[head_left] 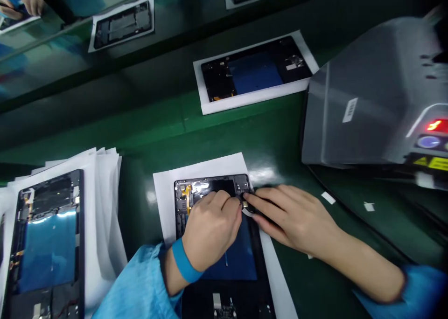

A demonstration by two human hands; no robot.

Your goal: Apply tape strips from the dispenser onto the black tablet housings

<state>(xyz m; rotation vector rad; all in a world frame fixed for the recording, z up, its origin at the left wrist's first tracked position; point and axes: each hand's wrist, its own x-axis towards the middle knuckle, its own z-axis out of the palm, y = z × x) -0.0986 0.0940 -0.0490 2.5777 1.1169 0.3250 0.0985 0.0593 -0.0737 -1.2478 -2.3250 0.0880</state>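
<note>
the fingers (229,202) of the left hand (210,230) pinch shut on a small gold part (245,204) at the open tablet (213,190) on white paper (164,188). at 3 o'clock of it, the right hand (294,216) presses curled fingertips beside the same part. at 9 o'clock a second opened tablet (49,244) lies on stacked sheets (101,169); at 1 o'clock, a grey machine (367,90) sits on the green tabletop (147,137).

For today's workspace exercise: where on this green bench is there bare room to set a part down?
Bare green belt lies between the centre tablet and the far tablet. A narrower gap separates the paper stack from the centre sheet. It is crowded where left hand and right hand meet, and beside the grey machine.
</note>
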